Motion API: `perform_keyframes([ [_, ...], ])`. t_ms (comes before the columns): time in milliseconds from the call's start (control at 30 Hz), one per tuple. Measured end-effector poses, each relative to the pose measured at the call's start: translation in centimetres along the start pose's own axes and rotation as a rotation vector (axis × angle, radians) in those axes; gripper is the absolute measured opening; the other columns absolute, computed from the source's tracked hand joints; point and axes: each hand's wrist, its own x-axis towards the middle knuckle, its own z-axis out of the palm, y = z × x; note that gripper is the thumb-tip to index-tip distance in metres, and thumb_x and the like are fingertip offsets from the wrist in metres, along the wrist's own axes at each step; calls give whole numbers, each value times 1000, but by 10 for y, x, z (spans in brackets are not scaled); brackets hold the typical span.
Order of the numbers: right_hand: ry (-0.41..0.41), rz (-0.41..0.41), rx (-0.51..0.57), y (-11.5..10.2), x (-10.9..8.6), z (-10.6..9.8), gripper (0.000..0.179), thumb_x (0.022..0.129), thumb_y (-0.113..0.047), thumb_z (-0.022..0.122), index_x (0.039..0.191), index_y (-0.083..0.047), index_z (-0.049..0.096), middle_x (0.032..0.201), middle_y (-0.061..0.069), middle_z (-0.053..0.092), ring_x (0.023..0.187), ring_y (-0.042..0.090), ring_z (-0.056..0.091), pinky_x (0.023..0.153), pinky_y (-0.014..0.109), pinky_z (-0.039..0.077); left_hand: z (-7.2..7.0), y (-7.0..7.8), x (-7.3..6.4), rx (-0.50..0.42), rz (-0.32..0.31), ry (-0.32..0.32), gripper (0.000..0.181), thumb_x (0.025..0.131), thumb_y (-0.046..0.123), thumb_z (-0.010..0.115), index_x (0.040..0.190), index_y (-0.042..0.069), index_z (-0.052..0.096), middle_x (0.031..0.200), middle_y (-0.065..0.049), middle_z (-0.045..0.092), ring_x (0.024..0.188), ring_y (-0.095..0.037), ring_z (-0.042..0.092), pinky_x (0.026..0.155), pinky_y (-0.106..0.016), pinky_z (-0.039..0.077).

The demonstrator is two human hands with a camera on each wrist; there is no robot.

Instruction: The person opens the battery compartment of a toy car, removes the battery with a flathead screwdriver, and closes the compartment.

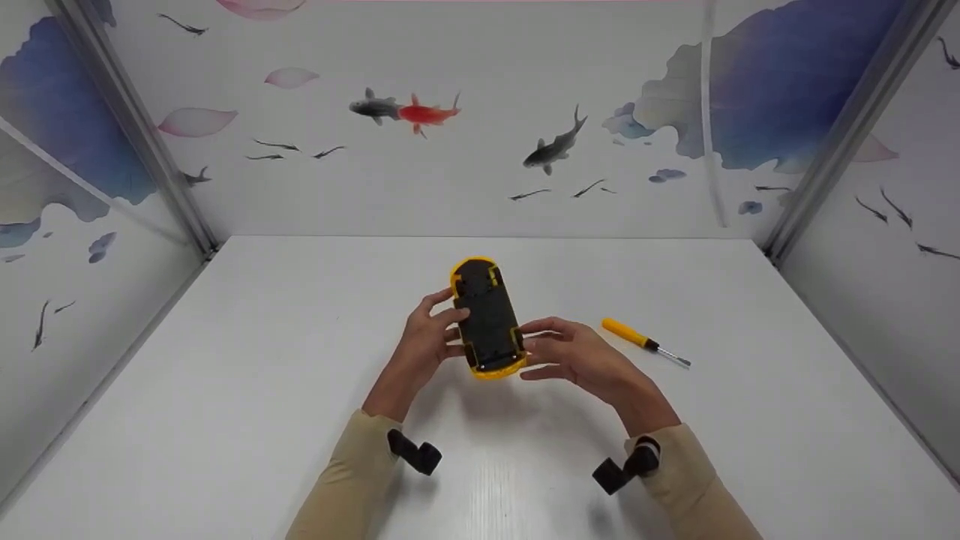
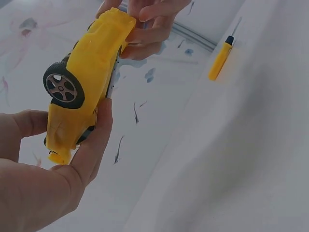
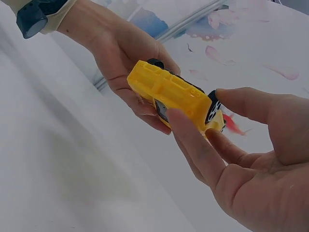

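Yellow plastic-looking toy car with a flat black underside [image 1: 487,322] held up off the glossy white counter [image 1: 225,420]

The toy car is between both hands, tilted, near the middle of the head view, with its black underside turned toward the head camera. The left hand [image 1: 433,334] grips it along one long side: the thumb lies over the edge onto the underside, while other fingers support the body from beneath. The right hand [image 1: 574,352] holds the end nearer the person more lightly, its fingers spread and partly bent around that corner; the right wrist view shows a fingertip at a dark wheel [image 3: 213,107].

From the left wrist, the car's yellow side shows, along with a black tyre with a grey five-spoke rim [image 2: 63,88].

A flat-tipped screwdriver with a yellow handle, a dark collar and a metal shaft [image 1: 645,342] lies on the counter just beyond the right hand, well apart from the car. Tan long sleeves [image 1: 337,480] cover the forearms, each with a small black device [image 1: 416,454] at the cuff. Behind the counter stands a white wall panel [image 1: 465,199] printed with grey and red fish, pink petals and blue-grey leaf shapes.
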Motion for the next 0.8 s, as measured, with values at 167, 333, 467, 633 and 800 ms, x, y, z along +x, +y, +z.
perform_keyframes([
  [167, 17, 19, 6, 0, 0, 1, 51, 98, -25, 63, 141, -3, 47, 140, 19, 57, 114, 28, 67, 97, 43, 58, 0, 0, -1, 40, -8, -16, 64, 97, 21, 65, 154, 21, 36, 138, -17, 61, 108, -27, 70, 85, -37, 61],
  [333, 40, 19, 9, 0, 0, 1, 53, 99, -27, 63, 143, -3, 45, 141, 20, 56, 116, 29, 67, 96, 44, 58, 2, -2, -2, 69, 4, -40, 66, 96, 24, 68, 154, 22, 38, 135, -16, 64, 107, -27, 71, 85, -38, 62],
  [467, 62, 19, 22, 1, 0, 1, 54, 99, -26, 62, 144, -2, 44, 142, 22, 55, 115, 30, 68, 95, 44, 58, 3, -3, -3, 91, 13, -34, 64, 96, 26, 69, 153, 23, 41, 131, -15, 67, 103, -25, 72, 83, -36, 62],
  [633, 95, 29, 26, 2, 2, 4, 52, 99, -25, 62, 145, -7, 45, 142, 20, 55, 115, 30, 67, 94, 45, 59, 2, -4, -4, 100, 21, -64, 63, 97, 28, 67, 154, 29, 40, 134, -14, 65, 106, -24, 71, 85, -36, 62],
  [800, 122, 44, 26, 4, 3, 5, 52, 100, -27, 62, 147, -11, 45, 141, 19, 57, 114, 31, 68, 91, 46, 60, 1, -3, -4, 113, 8, -122, 61, 100, 32, 62, 155, 31, 37, 145, -13, 57, 115, -27, 68, 88, -39, 61],
])
